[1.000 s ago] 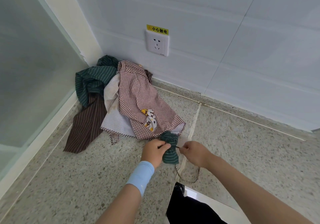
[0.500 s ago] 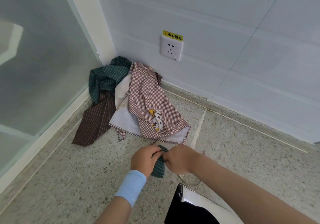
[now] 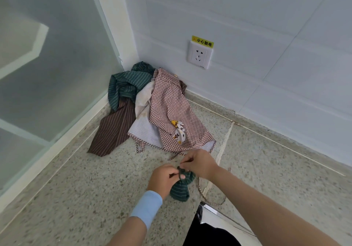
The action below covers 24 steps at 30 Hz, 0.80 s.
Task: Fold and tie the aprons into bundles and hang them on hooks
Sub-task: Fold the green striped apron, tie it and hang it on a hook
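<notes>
While it stands gathered at the front of the speckled surface, the green striped apron bundle is grasped at its neck in the left hand grip, and the right hand grip pinches the dark tie cord at its top. Behind, in the corner: a heap of loose aprons, brown checked, green striped and brown striped, below a wall socket.

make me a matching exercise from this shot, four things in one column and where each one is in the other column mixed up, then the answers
Things:
1. green striped bundle
2. brown striped apron
3. checked apron
4. wall socket

Places:
A. just under the yellow label
B. spread on the floor, leftmost of the loose aprons
C. held by the left hand and right hand
D. draped over the other loose aprons, cartoon patch showing

Pairs: 1-C, 2-B, 3-D, 4-A
</notes>
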Motion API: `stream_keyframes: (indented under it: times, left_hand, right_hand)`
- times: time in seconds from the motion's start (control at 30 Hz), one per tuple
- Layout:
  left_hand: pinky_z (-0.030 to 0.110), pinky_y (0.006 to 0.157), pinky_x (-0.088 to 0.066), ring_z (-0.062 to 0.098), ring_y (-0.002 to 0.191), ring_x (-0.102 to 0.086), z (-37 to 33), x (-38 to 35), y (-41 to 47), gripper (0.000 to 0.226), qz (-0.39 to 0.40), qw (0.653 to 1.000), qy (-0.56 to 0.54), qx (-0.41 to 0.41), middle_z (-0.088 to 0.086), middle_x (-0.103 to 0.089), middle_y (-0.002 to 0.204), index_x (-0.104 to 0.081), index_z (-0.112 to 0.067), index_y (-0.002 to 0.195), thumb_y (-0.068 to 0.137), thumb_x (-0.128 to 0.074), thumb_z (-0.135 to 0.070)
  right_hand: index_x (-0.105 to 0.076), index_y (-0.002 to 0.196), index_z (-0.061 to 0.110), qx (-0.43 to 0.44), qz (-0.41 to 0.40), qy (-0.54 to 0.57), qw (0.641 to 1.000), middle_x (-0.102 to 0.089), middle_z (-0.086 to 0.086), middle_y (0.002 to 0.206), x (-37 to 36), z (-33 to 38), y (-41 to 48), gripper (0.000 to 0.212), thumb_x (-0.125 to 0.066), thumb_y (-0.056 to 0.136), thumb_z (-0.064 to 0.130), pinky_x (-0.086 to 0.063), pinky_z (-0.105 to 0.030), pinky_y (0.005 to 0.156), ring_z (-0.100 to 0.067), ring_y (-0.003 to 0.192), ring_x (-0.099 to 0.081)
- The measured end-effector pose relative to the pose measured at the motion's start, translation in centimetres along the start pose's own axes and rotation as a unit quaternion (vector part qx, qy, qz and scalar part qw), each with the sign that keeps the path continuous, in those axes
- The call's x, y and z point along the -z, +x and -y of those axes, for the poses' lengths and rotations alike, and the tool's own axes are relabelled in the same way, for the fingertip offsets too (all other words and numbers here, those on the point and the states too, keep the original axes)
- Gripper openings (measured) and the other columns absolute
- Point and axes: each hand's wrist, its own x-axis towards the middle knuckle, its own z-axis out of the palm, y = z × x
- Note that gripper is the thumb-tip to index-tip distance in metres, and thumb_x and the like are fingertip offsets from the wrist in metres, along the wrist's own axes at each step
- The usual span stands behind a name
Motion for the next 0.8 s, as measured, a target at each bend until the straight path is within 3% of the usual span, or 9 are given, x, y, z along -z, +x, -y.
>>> stream_keyframes:
  times: [0.07, 0.17, 0.27, 0.33, 0.5, 0.57, 0.7, 0.8]
  left_hand:
    - [0.018, 0.062, -0.046, 0.005, 0.066, -0.055, -0.1, -0.5, -0.9, 0.017, -0.025, 0.999, -0.040, 0.017, -0.003, -0.061, 0.070, -0.070, -0.021, 0.066, 0.079, -0.080, -0.018]
    - [0.023, 0.067, -0.051, 0.006, 0.071, -0.059, -0.1, -1.2, -1.7, 0.016, -0.055, 0.994, -0.067, 0.061, -0.007, -0.063, 0.074, -0.071, -0.021, 0.070, 0.083, -0.076, -0.014]
    - [0.032, 0.073, -0.054, 0.010, 0.077, -0.061, 0.4, -1.5, -1.9, 0.010, -0.054, 0.994, -0.051, 0.079, -0.006, -0.064, 0.080, -0.072, -0.019, 0.079, 0.087, -0.071, -0.013]
    - [0.032, 0.075, -0.054, 0.011, 0.080, -0.060, 0.3, -1.6, -2.1, 0.007, -0.042, 0.997, -0.019, 0.069, -0.005, -0.063, 0.084, -0.070, -0.017, 0.085, 0.090, -0.067, -0.013]
    - [0.023, 0.082, -0.049, 0.011, 0.090, -0.058, -0.5, -1.7, -2.3, 0.017, -0.015, 0.998, 0.027, 0.063, -0.004, -0.064, 0.097, -0.072, -0.016, 0.106, 0.095, -0.059, -0.013]
    - [0.026, 0.082, -0.051, 0.010, 0.090, -0.060, -0.9, -1.5, -2.4, 0.018, 0.001, 0.996, 0.007, 0.094, -0.004, -0.064, 0.098, -0.070, -0.019, 0.108, 0.096, -0.058, -0.015]
    - [0.023, 0.073, -0.050, 0.010, 0.088, -0.062, -1.6, -0.6, -2.7, 0.015, 0.058, 0.987, -0.006, 0.149, -0.003, -0.066, 0.099, -0.064, -0.018, 0.108, 0.099, -0.052, -0.019]
    - [0.025, 0.064, -0.044, 0.016, 0.077, -0.060, -1.5, 0.3, -2.7, 0.015, 0.106, 0.974, -0.050, 0.193, 0.001, -0.065, 0.087, -0.062, -0.013, 0.102, 0.099, -0.048, -0.018]
  right_hand:
    - [-0.080, 0.079, 0.020, -0.065, 0.003, 0.121, 0.991, -0.072, 0.008, 0.069, -1.1, -1.0, -0.5, 0.003, -0.082, 0.080, 0.022, -0.049, -0.020, 0.053, -0.006, 0.056, -0.061]
    - [-0.078, 0.082, 0.009, -0.134, -0.016, 0.226, 0.965, -0.068, -0.003, 0.062, -2.5, -1.7, -1.7, 0.005, -0.081, 0.081, 0.013, -0.049, -0.026, 0.044, -0.013, 0.038, -0.053]
    - [-0.076, 0.083, 0.008, -0.149, -0.014, 0.249, 0.957, -0.070, -0.006, 0.066, -3.1, -2.2, -2.5, 0.003, -0.075, 0.085, 0.010, -0.062, -0.039, 0.062, -0.021, 0.050, -0.066]
    - [-0.077, 0.079, 0.014, -0.127, -0.014, 0.203, 0.971, -0.073, -0.004, 0.070, -3.2, -2.6, -2.8, 0.010, -0.072, 0.087, 0.012, -0.061, -0.038, 0.069, -0.019, 0.056, -0.069]
    - [-0.074, 0.077, 0.028, -0.065, -0.004, 0.085, 0.994, -0.067, 0.011, 0.076, -3.8, -3.0, -3.6, 0.023, -0.064, 0.088, 0.011, -0.047, -0.011, 0.063, -0.003, 0.069, -0.062]
    - [-0.077, 0.081, 0.024, -0.049, -0.022, 0.058, 0.997, -0.065, 0.013, 0.082, -3.9, -3.2, -3.7, 0.015, -0.068, 0.086, 0.014, -0.044, -0.009, 0.065, 0.000, 0.076, -0.059]
    - [-0.073, 0.075, 0.022, -0.076, -0.029, 0.069, 0.994, -0.066, 0.008, 0.082, -4.0, -3.6, -4.1, 0.009, -0.077, 0.083, 0.019, -0.042, -0.007, 0.056, -0.001, 0.073, -0.058]
    - [-0.063, 0.091, 0.029, -0.038, -0.095, -0.017, 0.995, -0.053, 0.009, 0.103, -4.7, -4.0, -4.9, 0.015, -0.075, 0.083, 0.024, -0.039, -0.005, 0.067, -0.004, 0.084, -0.053]
